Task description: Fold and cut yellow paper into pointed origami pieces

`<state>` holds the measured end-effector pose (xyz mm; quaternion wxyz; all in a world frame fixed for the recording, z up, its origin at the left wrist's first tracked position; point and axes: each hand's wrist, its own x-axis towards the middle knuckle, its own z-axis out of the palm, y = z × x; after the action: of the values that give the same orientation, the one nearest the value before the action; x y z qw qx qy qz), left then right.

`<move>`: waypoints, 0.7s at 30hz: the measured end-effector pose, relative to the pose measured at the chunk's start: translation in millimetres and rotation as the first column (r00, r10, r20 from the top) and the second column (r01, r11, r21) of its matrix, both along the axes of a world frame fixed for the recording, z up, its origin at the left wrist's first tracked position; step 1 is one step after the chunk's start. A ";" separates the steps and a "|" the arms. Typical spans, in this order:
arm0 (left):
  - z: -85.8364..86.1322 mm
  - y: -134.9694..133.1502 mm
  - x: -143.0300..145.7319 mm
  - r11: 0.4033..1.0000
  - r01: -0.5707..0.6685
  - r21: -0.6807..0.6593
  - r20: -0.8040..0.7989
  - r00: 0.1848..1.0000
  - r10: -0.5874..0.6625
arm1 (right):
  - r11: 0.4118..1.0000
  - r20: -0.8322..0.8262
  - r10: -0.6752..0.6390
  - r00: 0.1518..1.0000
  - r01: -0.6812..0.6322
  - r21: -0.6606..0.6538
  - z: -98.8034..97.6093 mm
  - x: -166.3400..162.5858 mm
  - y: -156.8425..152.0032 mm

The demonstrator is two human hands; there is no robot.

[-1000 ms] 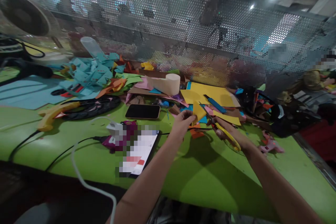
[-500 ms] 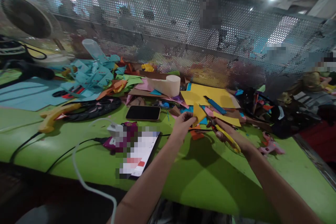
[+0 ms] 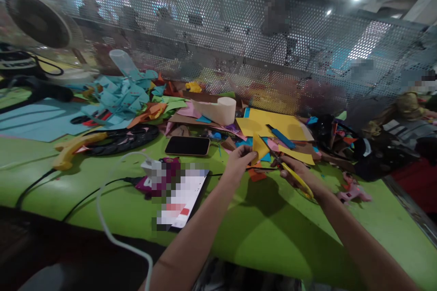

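Observation:
My left hand (image 3: 238,163) pinches a small yellow paper piece (image 3: 259,147) above the green table (image 3: 266,232). My right hand (image 3: 297,172) grips yellow-handled scissors (image 3: 296,177), whose blades point up-left into the paper's right edge. Both hands hover just in front of a heap of coloured paper scraps. A large yellow sheet (image 3: 273,122) with a blue strip on it lies right behind them.
A black phone (image 3: 187,146) lies left of my hands, and a tablet (image 3: 179,195) with white cable sits nearer the edge. A yellow glue gun (image 3: 73,148), blue paper scraps (image 3: 116,97), a tape roll (image 3: 223,110) and a fan (image 3: 37,20) stand left. Perforated metal screen behind.
Both hands stay in almost the same place. The scissors have shifted slightly against the yellow paper, and the view has drifted a little.

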<state>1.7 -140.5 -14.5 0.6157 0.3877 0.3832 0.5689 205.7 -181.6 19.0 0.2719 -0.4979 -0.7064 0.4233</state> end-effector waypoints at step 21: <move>-0.3 -0.4 -0.9 0.998 0.028 -0.050 0.028 0.999 -0.026 | 0.997 0.056 0.001 0.998 -0.006 0.079 -11.8 9.5 9.0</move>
<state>0.8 -140.9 -14.8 0.6381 0.3696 0.3837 0.5559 215.2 -172.6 7.1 0.2709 -0.4970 -0.7307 0.3816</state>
